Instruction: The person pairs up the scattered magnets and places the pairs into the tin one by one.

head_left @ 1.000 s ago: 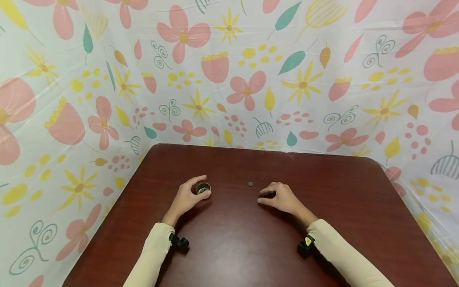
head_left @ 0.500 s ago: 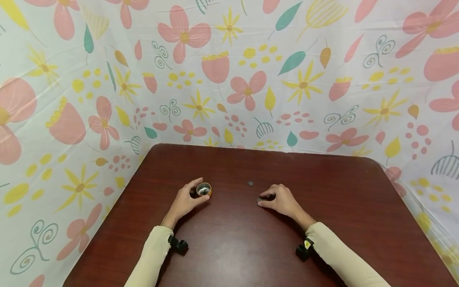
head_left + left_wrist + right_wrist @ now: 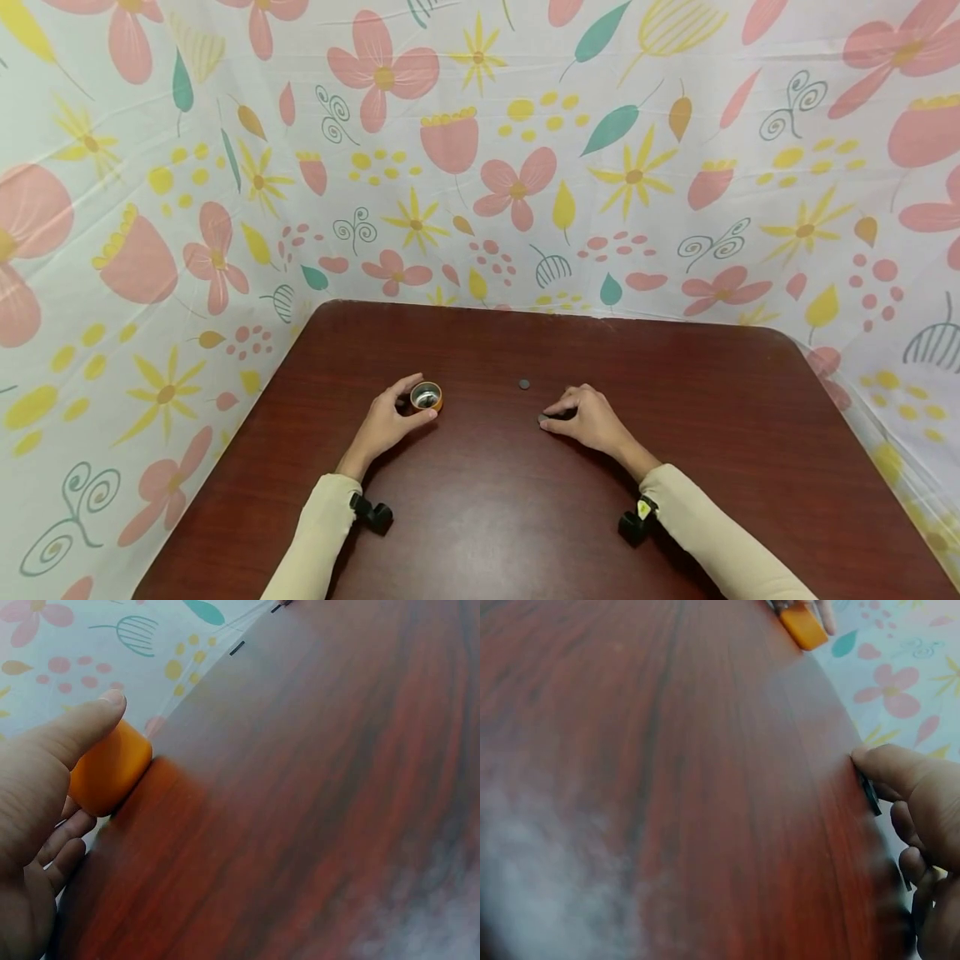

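Observation:
My left hand [image 3: 386,425] holds a small round orange tin [image 3: 427,397] between thumb and fingers, low at the table. Its mouth faces up, showing a silvery inside with something dark at the bottom. The left wrist view shows the smooth orange side of the tin [image 3: 112,769] under my thumb. Farther right, my right hand [image 3: 588,418] pinches a small dark disc [image 3: 542,419] by its edge at the tabletop; the fingers hide part of it. Between the hands, a little farther back, a second small dark disc [image 3: 524,385] lies flat on the wood.
The glossy reddish-brown table [image 3: 480,500] has rounded far corners. A white cloth [image 3: 480,183] printed with flowers and leaves hangs behind it and along the left side. Black cameras [image 3: 372,514] are strapped over both cream sleeves [image 3: 723,525].
The orange tin has tipped so that more of its inside and orange side shows. My left fingers have drawn in on it. The right hand has barely shifted; the loose disc has stayed put.

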Action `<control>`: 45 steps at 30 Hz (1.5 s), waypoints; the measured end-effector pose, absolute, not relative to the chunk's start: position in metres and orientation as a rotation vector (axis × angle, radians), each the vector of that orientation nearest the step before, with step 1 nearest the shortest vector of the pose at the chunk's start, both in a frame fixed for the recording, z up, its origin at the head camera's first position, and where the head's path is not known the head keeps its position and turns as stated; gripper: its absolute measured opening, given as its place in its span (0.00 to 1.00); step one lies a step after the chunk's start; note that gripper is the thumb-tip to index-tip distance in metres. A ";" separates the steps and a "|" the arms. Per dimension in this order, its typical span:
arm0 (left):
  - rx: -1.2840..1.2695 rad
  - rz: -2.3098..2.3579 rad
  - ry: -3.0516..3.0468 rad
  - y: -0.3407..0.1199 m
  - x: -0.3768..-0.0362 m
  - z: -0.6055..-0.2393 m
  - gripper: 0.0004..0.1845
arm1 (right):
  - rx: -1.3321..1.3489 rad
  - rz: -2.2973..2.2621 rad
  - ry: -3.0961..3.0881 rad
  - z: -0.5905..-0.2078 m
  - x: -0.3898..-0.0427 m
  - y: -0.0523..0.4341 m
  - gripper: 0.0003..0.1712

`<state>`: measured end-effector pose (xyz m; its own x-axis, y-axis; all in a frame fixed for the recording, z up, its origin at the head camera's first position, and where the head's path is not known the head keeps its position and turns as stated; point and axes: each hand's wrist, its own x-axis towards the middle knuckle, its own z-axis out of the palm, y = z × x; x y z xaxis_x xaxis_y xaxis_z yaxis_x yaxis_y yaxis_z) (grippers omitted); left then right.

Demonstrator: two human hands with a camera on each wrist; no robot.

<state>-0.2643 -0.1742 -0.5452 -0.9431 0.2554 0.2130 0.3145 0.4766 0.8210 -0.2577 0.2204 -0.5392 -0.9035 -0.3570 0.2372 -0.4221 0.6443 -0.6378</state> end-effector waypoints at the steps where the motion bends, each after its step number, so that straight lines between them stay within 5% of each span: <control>1: -0.508 -1.493 -2.649 -0.174 -0.264 -0.546 0.43 | 0.654 1.111 -2.767 -0.539 -0.258 0.220 0.10; 37: -0.453 -1.476 -2.691 -0.174 -0.266 -0.549 0.37 | 0.673 1.108 -2.654 -0.534 -0.256 0.229 0.07; 45: -0.456 -1.485 -2.683 -0.174 -0.267 -0.550 0.37 | 0.861 1.144 -2.562 -0.523 -0.266 0.221 0.07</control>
<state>-0.2671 -0.1736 -0.5501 -0.9560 0.2344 0.1766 0.2741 0.4980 0.8227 -0.2664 0.2209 -0.5228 -0.8086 -0.4266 0.4052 -0.5865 0.5290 -0.6134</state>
